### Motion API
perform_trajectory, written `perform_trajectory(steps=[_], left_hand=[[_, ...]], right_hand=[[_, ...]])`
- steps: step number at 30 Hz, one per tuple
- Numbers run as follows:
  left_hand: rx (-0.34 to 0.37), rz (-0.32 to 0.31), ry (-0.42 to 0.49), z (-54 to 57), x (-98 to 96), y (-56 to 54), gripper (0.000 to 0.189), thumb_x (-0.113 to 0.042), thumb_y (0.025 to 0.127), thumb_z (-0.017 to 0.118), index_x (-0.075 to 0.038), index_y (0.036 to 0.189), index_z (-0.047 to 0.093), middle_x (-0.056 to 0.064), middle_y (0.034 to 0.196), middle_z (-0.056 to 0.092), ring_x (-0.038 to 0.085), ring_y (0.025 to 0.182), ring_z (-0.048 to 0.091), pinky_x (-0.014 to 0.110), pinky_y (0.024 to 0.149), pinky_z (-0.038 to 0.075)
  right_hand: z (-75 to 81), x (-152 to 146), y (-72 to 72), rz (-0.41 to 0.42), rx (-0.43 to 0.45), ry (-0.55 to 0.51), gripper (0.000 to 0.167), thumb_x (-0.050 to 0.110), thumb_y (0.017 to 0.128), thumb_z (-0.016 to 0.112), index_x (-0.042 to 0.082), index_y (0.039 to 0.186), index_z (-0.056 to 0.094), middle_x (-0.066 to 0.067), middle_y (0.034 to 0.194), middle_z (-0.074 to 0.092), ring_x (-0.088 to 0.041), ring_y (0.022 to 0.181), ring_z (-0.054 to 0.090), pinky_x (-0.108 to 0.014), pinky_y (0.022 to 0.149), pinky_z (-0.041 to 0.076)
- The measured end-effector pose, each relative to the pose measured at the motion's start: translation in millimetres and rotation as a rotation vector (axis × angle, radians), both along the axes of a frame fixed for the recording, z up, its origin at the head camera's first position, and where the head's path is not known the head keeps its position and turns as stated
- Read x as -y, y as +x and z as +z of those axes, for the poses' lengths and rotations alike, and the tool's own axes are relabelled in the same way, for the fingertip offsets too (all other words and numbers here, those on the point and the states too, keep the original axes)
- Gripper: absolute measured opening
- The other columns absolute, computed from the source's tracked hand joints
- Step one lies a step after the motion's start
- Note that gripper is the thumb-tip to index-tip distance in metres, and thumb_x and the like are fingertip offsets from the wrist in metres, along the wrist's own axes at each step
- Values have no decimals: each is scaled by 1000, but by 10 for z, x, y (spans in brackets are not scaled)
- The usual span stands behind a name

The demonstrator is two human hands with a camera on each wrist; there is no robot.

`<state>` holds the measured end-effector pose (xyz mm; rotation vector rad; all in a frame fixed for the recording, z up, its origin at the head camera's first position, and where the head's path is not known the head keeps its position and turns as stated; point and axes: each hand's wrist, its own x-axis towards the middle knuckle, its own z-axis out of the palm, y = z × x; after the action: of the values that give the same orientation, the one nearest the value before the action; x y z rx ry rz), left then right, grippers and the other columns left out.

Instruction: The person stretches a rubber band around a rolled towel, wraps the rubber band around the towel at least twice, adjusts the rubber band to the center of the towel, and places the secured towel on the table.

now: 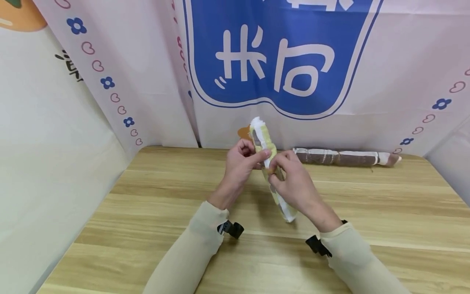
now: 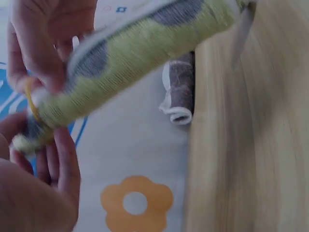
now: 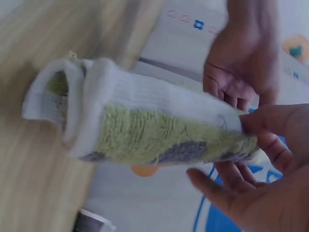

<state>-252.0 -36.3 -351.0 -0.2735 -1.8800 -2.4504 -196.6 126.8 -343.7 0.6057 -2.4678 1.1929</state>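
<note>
A rolled-up towel (image 1: 261, 136), yellow-green with grey patches and a white border, is held tilted above the table. My left hand (image 1: 240, 163) grips it near its far end, with the thumb lying across it. Just below, my right hand (image 1: 298, 183) pinches at the side of the roll with curled fingers. In the left wrist view a thin yellow rubber band (image 2: 33, 102) shows around the narrow end, by the right fingertips. The roll's wider end, with its loose folded white edge (image 3: 99, 92), faces the right wrist camera.
On the wooden table (image 1: 147, 228), near its back edge at the right, lies a brown and white rolled towel (image 1: 335, 158) bound with thin bands. A printed cloth (image 1: 154, 61) hangs right behind the table.
</note>
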Motion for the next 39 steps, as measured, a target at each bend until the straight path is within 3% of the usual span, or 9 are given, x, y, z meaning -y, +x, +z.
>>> perform_trajectory(steps=[4,8,12,16,19,24,28,35,39], left_hand=[[60,-125,103,-26,37,-59,23,2,94,75,-7,106,58,5,94,69,15,81,70,27,69,62],[110,-243,166,-52,78,-101,26,5,97,68,-4,119,56,7,102,72,16,86,72,27,73,61],[88,-207,135,-68,75,-106,27,6,93,72,-8,110,57,1,93,70,11,81,69,23,69,58],[72,-77,71,-64,36,-84,31,5,87,81,-12,98,56,-4,78,62,8,73,59,18,60,50],[72,0,20,-64,3,-67,33,3,85,84,-12,96,57,-2,77,61,9,71,56,19,57,48],[66,46,-20,-74,-27,-51,32,0,86,85,-11,99,57,1,81,66,12,73,61,21,57,52],[83,-27,20,-72,2,-79,29,-3,90,82,-8,107,59,4,92,72,14,81,68,25,65,59],[147,-271,137,-107,123,-151,38,-1,96,66,0,133,54,9,110,68,18,92,69,31,80,61],[120,-279,75,-92,140,-152,40,2,96,69,0,134,55,7,110,67,17,93,67,28,76,59]], right_hand=[[31,-98,-51,43,223,-228,17,-5,92,73,2,99,59,-14,109,60,-28,101,64,-41,87,59],[41,-155,-92,123,391,-415,20,-1,93,73,-2,103,56,-14,112,59,-25,99,65,-32,82,56],[19,-144,-99,144,433,-385,25,5,94,77,-1,106,56,-15,115,60,-25,103,66,-32,84,56],[-15,-77,-78,77,335,-229,29,10,93,82,3,105,56,-17,120,59,-34,109,68,-41,87,60],[-42,-8,-49,47,157,-92,24,1,92,80,6,98,58,-17,116,55,-37,105,66,-47,87,60],[-75,33,-29,15,-70,34,25,-14,86,72,8,91,62,-15,109,53,-32,90,61,-45,75,56],[-38,-34,-61,44,71,-103,17,-12,91,69,3,96,62,-17,112,55,-34,101,66,-46,83,61],[2,-181,-128,88,407,-374,18,-2,93,72,0,104,58,-16,116,62,-30,104,66,-36,83,57],[6,-198,-140,145,519,-438,20,1,95,73,-1,106,56,-12,111,61,-23,100,66,-36,85,58]])
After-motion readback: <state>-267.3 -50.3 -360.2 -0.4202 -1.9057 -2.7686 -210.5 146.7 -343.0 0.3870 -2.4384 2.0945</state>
